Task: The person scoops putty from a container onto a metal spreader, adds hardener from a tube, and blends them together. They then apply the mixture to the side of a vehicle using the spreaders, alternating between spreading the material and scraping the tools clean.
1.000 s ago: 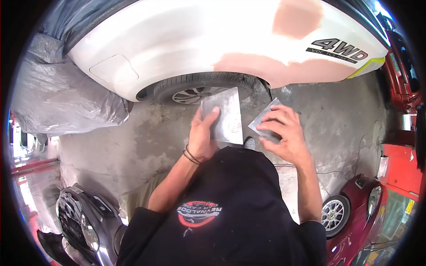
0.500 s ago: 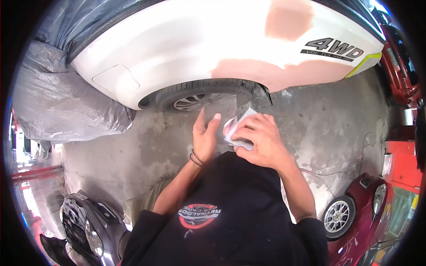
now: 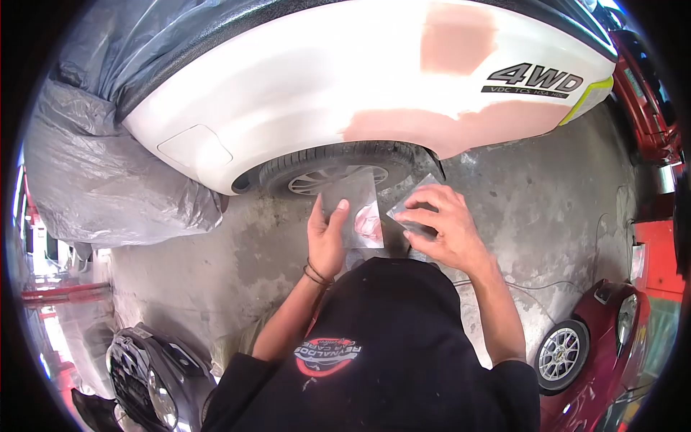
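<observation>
My left hand pinches the left edge of a thin grey flat plate, its thumb on top. Pink paste is smeared on the plate's right side. To its right, my right hand has its fingers wrapped round a small grey spreader, which is apart from the plate. Both hands are in front of the rear wheel of a white car body panel. Pink patches cover parts of the panel.
Grey plastic sheeting covers the car's left part. A dark grey car is at the lower left, a dark red car at the lower right. A cable lies on the concrete floor. Something red stands at the right.
My right hand has moved slightly right with the spreader, away from the plate. The plate and its pink paste now show more fully. The view has shifted a little.
</observation>
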A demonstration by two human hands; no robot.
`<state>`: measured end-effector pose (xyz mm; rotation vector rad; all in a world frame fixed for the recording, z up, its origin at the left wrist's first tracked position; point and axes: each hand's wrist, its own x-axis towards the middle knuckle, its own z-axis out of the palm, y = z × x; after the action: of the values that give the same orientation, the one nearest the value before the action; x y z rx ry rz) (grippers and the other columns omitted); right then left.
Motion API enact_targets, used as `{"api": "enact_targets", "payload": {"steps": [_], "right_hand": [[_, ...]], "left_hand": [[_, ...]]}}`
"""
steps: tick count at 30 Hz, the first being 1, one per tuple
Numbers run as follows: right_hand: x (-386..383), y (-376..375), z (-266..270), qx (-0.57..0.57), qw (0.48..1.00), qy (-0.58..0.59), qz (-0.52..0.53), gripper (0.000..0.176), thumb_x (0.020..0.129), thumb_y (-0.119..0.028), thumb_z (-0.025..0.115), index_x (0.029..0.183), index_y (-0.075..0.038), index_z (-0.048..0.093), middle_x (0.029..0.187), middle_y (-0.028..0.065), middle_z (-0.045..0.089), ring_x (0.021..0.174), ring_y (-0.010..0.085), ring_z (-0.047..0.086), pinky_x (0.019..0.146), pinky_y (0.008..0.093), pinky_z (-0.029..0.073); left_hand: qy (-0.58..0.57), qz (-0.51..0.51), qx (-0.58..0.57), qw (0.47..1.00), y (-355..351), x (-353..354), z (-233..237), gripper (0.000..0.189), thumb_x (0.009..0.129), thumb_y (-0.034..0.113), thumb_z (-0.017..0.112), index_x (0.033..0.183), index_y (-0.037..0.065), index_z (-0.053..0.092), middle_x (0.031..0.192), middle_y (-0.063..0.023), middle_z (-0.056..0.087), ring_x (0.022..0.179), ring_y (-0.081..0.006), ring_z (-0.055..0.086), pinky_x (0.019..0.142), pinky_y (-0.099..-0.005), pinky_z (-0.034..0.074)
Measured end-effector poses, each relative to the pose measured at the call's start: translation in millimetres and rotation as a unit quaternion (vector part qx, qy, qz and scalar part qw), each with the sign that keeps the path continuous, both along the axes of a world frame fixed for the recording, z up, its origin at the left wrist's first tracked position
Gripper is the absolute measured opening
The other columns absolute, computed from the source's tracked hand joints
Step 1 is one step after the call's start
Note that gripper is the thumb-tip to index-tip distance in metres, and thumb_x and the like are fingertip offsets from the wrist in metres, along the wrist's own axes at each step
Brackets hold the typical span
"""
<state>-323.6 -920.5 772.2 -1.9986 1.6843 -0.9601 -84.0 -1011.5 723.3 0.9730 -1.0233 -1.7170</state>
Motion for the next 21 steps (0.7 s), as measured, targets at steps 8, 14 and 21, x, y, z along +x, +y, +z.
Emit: {"api": "enact_targets", "payload": {"steps": [8, 14, 21], "right_hand": [[24.8, -10.2, 4.2, -0.035, 0.998, 0.025, 0.040, 0.024, 0.084, -0.025, 0.082, 0.107, -0.018, 0.084, 0.118, -0.0011, 0.073, 0.119, 0.0261, 0.064, 0.101, 0.0468, 0.044], [37.4, -0.6, -4.0, -0.036, 0.998, -0.008, 0.058, 0.026, 0.081, -0.023, 0.084, 0.108, -0.019, 0.084, 0.116, -0.0024, 0.072, 0.119, 0.0258, 0.065, 0.101, 0.0470, 0.045], [30.9, 5.2, -1.7, -0.072, 0.986, -0.127, 0.079, 0.042, 0.074, -0.011, 0.088, 0.116, -0.018, 0.084, 0.124, 0.0025, 0.072, 0.132, 0.0318, 0.062, 0.112, 0.0502, 0.047]], "left_hand": [[-0.183, -0.100, -0.201, 0.957, 6.2, -12.5, 32.3, 0.036, 0.113, 0.011, 0.062, 0.146, -0.004, 0.060, 0.133, -0.0115, 0.072, 0.124, -0.0180, 0.063, 0.111, -0.0335, 0.049], [-0.177, -0.008, -0.225, 0.958, -8.1, -20.3, 32.3, 0.036, 0.112, 0.011, 0.063, 0.144, -0.005, 0.062, 0.128, -0.0093, 0.072, 0.116, -0.0163, 0.064, 0.105, -0.0318, 0.051], [-0.049, 0.125, -0.093, 0.987, -24.3, -29.0, 12.9, 0.031, 0.113, 0.016, 0.064, 0.140, 0.001, 0.062, 0.123, -0.0059, 0.072, 0.110, -0.0139, 0.067, 0.094, -0.0317, 0.057]]}}
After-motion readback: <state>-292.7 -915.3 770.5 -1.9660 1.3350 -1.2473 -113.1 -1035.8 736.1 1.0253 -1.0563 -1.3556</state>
